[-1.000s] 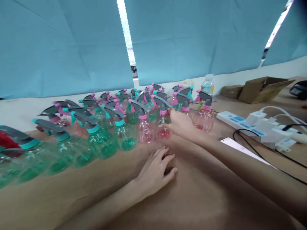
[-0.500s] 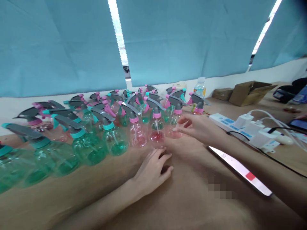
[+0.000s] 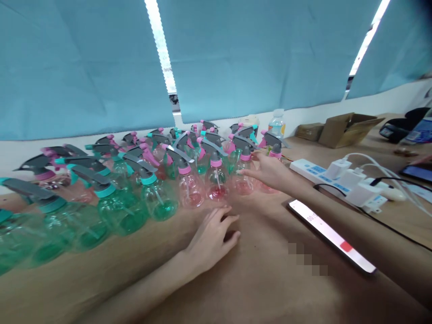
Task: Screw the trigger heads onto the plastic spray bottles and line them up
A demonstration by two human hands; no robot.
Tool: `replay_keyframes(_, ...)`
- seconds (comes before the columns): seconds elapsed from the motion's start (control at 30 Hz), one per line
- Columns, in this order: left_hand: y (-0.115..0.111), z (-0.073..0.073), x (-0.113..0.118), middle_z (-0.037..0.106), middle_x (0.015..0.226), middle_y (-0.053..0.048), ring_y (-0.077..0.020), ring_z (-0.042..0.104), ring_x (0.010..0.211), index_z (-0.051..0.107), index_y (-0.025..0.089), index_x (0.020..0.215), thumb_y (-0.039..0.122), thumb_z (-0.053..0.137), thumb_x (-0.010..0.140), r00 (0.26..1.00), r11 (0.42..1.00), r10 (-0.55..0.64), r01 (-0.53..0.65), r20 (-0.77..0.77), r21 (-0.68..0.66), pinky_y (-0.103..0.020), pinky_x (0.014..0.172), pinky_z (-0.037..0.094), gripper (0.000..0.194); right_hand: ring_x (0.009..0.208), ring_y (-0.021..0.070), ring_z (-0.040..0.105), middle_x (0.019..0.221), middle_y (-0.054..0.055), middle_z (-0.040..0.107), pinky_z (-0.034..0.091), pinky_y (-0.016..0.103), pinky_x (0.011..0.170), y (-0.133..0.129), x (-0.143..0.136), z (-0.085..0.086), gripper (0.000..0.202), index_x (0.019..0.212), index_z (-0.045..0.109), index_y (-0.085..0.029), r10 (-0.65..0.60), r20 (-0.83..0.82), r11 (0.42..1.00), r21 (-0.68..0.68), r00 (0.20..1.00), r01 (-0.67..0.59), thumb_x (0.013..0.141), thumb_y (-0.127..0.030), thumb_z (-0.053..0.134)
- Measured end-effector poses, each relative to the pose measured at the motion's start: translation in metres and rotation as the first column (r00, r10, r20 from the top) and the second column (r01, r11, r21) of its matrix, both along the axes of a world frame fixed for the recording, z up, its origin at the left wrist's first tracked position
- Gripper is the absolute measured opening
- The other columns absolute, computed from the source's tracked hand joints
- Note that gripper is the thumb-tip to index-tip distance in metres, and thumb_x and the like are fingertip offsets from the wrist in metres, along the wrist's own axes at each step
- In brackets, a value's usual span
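Note:
Several spray bottles stand in rows on the brown table, green ones to the left and pink ones towards the middle. My right hand is at a pink spray bottle, its fingers and thumb around the bottle's near right side below the pink collar. Just left of that stands another pink bottle with red liquid, and beside it a further pink one. My left hand rests on the table in front of them, fingers apart and holding nothing. A green bottle stands up and to its left.
A lit phone lies under my right forearm. Behind it are a white power strip with plugged-in chargers and cables, an open cardboard box and a clear bottle. A blue curtain hangs behind the table.
My right hand has closed in on the pink bottle, its fingers now at the neck. My left hand has stayed on the table. The view has shifted slightly.

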State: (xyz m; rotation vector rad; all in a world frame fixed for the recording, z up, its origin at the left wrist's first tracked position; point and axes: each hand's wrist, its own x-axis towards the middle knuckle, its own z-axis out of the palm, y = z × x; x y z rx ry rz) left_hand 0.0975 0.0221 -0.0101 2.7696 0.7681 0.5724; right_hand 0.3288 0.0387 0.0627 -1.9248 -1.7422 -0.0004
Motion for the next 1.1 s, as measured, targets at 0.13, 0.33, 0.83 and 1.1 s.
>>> replay_keyframes(0.13,0.001,0.003,0.0,0.053,0.127,-0.011,-0.0287,0.047,0.122,0.057,0.019,0.116,0.019,0.058,0.085,1.0,1.0,-0.018,0.018,0.006,-0.008,-0.049,0.1,0.039,0.031,0.097,0.0374,0.063,0.106,0.02,0.066,0.047,0.043,0.073,0.003,-0.004,-0.003,0.049,0.111,0.053,-0.011,0.01,0.018,1.0,0.011,1.0,-0.011,0.08,-0.048,0.058)
replay_keyframes(0.33,-0.003,0.008,-0.011,0.057,0.121,-0.007,-0.0244,0.052,0.115,0.06,0.022,0.108,0.013,0.054,0.086,0.998,0.998,-0.05,0.052,0.039,-0.037,-0.043,0.097,0.043,0.024,0.1,0.0364,0.062,0.107,0.015,0.065,0.047,0.045,0.078,-0.025,0.002,-0.007,0.049,0.112,0.053,-0.015,0.043,0.053,0.998,0.041,0.998,-0.045,0.077,-0.049,0.06)
replay_keyframes(0.83,-0.039,0.02,-0.053,0.05,0.134,-0.013,-0.0334,0.048,0.121,0.036,0.023,0.133,0.043,0.08,0.064,0.95,0.934,0.246,-0.18,0.192,-0.308,-0.051,0.098,0.04,0.085,0.072,0.0209,0.06,0.082,0.005,0.061,0.044,0.03,0.052,-0.096,-0.076,0.007,0.051,0.105,0.056,-0.022,0.452,-0.042,0.889,-0.056,0.891,-0.454,0.072,-0.06,0.063)
replay_keyframes(1.1,-0.049,0.037,-0.086,0.054,0.13,-0.009,-0.0334,0.049,0.119,0.047,0.024,0.128,0.046,0.08,0.064,0.976,0.878,0.184,-0.11,0.117,-0.465,-0.051,0.099,0.039,0.075,0.079,0.0177,0.059,0.089,-0.001,0.06,0.049,0.028,0.062,-0.081,-0.118,0.024,0.042,0.107,0.055,-0.029,0.625,-0.391,0.751,0.065,0.676,-0.657,0.07,-0.04,0.073)
